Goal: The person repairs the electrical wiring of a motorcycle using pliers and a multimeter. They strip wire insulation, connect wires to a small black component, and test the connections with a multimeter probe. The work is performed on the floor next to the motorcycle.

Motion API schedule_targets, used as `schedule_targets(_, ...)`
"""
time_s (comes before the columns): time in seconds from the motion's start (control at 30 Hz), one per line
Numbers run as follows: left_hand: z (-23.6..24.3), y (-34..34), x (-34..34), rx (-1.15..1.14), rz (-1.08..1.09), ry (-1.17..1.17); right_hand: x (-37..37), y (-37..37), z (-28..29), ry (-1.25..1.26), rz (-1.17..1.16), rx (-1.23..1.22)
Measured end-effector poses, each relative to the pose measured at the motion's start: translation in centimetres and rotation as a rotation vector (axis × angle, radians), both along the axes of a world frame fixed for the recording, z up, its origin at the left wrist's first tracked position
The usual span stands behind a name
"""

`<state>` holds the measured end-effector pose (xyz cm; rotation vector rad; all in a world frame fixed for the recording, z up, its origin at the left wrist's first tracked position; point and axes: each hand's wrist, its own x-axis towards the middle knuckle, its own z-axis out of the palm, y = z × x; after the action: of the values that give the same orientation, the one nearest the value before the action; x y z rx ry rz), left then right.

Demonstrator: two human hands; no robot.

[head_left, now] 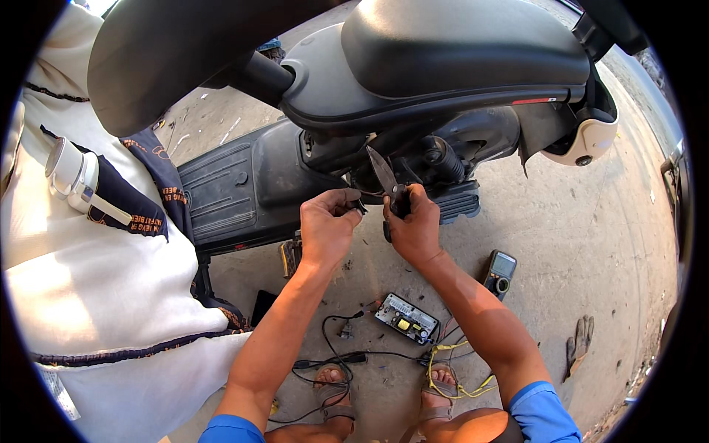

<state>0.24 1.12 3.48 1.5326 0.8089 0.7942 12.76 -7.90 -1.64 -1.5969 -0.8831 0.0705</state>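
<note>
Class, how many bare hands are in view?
2: the left hand, by the scooter, pinching a small dark piece; the right hand, beside it, gripping a black-handled tool.

I view two blue sleeves from my remote station, left sleeve point(230, 430) and right sleeve point(545, 412), short, ending near the elbows; forearms uncovered below them; left hand point(329, 225) and right hand point(413, 225) bare; on the feet, open-toed sandals point(339, 411), dull grey-brown, with straps across foot and ankle; lower legs uncovered above the straps, as far as I see them.
</note>
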Motion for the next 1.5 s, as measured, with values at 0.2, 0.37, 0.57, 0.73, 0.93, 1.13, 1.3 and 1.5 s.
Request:
schedule_targets(0.2,0.0,0.0,-0.1,0.033,0.002,0.016,-0.2,-0.1,0.0,0.000,0.009,0.010)
schedule_targets(0.37,0.1,-0.3,0.1,0.048,0.012,0.001,-0.2,-0.2,0.0,0.001,0.004,0.020)
schedule_targets(0.57,-0.3,0.0,0.2,0.087,0.018,-0.037,-0.3,-0.3,0.0,0.008,0.016,0.008)
schedule_targets(0.73,-0.4,0.2,0.2,0.080,0.016,-0.063,-0.5,0.1,0.0,-0.016,0.002,0.086)
schedule_targets(0.93,-0.6,0.3,0.0,0.068,-0.008,-0.085,-0.3,0.3,-1.0,0.033,0.024,0.081)
schedule_targets(1.13,-1.0,0.4,0.0,0.044,-0.030,-0.137,-0.3,0.1,-0.7,0.028,0.029,0.032)
schedule_targets(1.3,-0.7,0.3,0.0,0.046,-0.027,-0.122,-0.4,0.0,-0.6,0.032,0.050,0.041)
schedule_targets(1.5,-0.4,-0.3,0.4,0.116,0.043,-0.049,0.1,-0.2,-1.2,0.065,0.049,0.057)
